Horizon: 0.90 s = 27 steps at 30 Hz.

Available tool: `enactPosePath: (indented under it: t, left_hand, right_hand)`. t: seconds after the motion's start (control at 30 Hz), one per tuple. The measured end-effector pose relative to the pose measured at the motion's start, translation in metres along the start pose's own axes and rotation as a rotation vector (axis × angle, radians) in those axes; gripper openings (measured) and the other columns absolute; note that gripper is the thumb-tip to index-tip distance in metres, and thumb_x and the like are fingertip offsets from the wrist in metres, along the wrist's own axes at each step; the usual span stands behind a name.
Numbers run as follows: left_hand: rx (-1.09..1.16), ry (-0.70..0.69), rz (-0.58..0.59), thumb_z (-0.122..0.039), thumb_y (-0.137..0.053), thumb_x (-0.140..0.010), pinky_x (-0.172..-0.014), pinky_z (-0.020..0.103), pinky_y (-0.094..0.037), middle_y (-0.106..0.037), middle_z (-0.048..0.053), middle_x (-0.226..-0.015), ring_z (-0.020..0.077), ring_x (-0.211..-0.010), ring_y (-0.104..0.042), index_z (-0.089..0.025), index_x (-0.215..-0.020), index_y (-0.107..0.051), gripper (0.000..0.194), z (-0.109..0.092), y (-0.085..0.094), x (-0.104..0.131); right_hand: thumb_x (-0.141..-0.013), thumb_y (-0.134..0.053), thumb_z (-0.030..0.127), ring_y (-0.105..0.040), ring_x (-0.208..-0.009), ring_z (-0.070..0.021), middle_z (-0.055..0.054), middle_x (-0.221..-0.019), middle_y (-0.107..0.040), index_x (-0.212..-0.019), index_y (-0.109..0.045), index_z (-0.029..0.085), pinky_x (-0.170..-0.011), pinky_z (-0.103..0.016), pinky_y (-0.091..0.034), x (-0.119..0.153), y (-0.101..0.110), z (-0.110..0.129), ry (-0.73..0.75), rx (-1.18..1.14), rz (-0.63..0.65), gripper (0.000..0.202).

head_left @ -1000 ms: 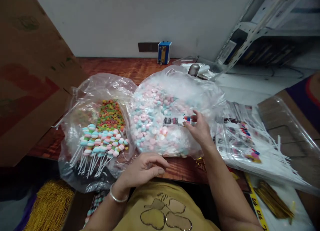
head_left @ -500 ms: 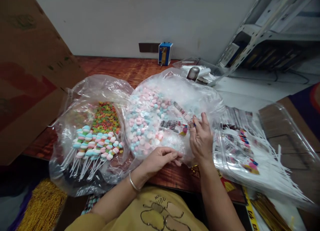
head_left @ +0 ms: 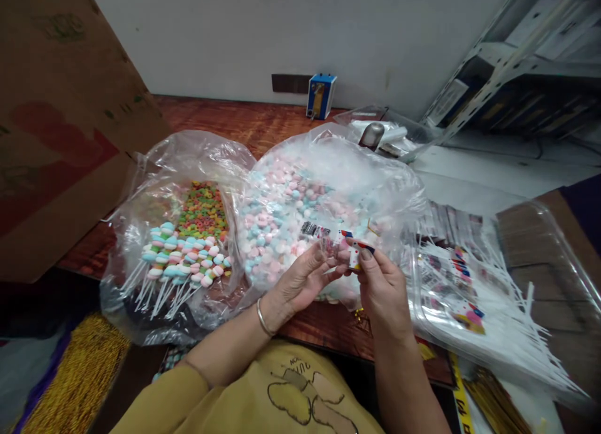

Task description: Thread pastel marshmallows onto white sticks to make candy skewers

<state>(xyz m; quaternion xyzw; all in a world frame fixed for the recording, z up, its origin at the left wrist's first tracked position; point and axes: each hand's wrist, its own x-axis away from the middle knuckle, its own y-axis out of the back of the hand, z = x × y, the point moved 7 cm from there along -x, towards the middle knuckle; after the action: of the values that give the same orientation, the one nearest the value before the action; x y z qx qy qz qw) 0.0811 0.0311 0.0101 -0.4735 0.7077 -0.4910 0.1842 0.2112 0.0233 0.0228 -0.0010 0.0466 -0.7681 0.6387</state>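
My right hand [head_left: 387, 290] pinches a small clear plastic bag [head_left: 357, 253] with a colourful print between thumb and fingers. The bag's clear part reaches toward my left hand [head_left: 298, 280], whose thumb and fingers close around it; the exact grip is partly hidden. Just beyond, another printed plastic bag [head_left: 313, 229] lies on a large clear sack of pink, blue and white marshmallows [head_left: 267, 224]. To the left, marshmallow sticks [head_left: 185, 255] with white stems lie on an open plastic sack, beside colourful gummy rings [head_left: 204, 210].
At right a clear plastic tray [head_left: 558, 233] holds white sticks [head_left: 511, 340] and several printed bags [head_left: 462, 277]. A big cardboard box [head_left: 70, 139] stands at left. Behind are a small blue device [head_left: 322, 97], a clear bin [head_left: 408, 133] and a metal shelf [head_left: 493, 58].
My right hand has lifted a printed bag off the marshmallow sack and brought it nearer. My left hand has risen to meet it. The view has shifted slightly.
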Motion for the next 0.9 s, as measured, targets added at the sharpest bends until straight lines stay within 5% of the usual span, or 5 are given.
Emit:
enactPosePath:
  t: [0.17, 0.37, 0.57, 0.7, 0.9]
  left_hand:
    - [0.172, 0.067, 0.042, -0.053, -0.090, -0.061, -0.100, 0.041, -0.046, -0.071, 0.008, -0.102, 0.0210, -0.096, -0.064, -0.014, -0.107, -0.072, 0.063, 0.017, 0.007, 0.015]
    - [0.070, -0.109, -0.150, -0.030, -0.091, -0.065, -0.089, 0.033, -0.049, -0.074, 0.003, -0.086, 0.0151, -0.082, -0.065, -0.016, -0.092, -0.076, 0.034, 0.014, 0.020, 0.025]
    - [-0.188, -0.356, -0.383, -0.032, -0.094, -0.057, -0.073, 0.026, -0.052, -0.073, 0.003, -0.076, 0.0128, -0.072, -0.066, -0.013, -0.078, -0.076, 0.034, -0.012, 0.034, 0.044]
    - [-0.304, -0.374, -0.462, -0.036, -0.097, -0.050, -0.058, 0.022, -0.048, -0.068, -0.001, -0.065, 0.0107, -0.061, -0.061, -0.013, -0.070, -0.070, 0.040, -0.016, 0.046, 0.059]
    - [-0.199, -0.396, -0.511, -0.041, -0.099, -0.039, -0.062, 0.024, -0.050, -0.067, -0.002, -0.066, 0.0104, -0.061, -0.061, -0.014, -0.069, -0.066, 0.052, -0.012, 0.057, 0.070]
  right_hand:
    - [-0.092, -0.065, 0.050, -0.074, -0.082, -0.0232, -0.007, -0.095, -0.079, -0.122, -0.072, 0.024, -0.070, -0.036, -0.060, 0.015, -0.014, -0.009, -0.130, -0.195, 0.032, 0.040]
    - [-0.090, -0.070, 0.044, -0.070, -0.104, -0.0234, -0.004, -0.109, -0.077, -0.112, -0.076, 0.027, -0.091, -0.037, -0.057, 0.028, -0.025, 0.000, -0.021, -0.027, 0.094, 0.029]
    - [-0.082, -0.077, 0.041, -0.065, -0.073, -0.0165, -0.002, -0.085, -0.074, -0.096, -0.071, 0.021, -0.070, -0.029, -0.054, 0.044, -0.034, -0.003, -0.005, 0.058, 0.076, 0.025]
    - [-0.083, -0.074, 0.041, -0.054, -0.064, -0.0130, 0.002, -0.068, -0.063, -0.076, -0.065, 0.018, -0.061, -0.025, -0.044, 0.055, -0.036, 0.000, 0.030, 0.174, 0.052, 0.025]
    - [-0.088, -0.068, 0.050, -0.039, -0.054, -0.0104, 0.005, -0.055, -0.044, -0.061, -0.054, 0.019, -0.053, -0.024, -0.033, 0.067, -0.046, 0.001, 0.059, 0.228, 0.079, 0.043]
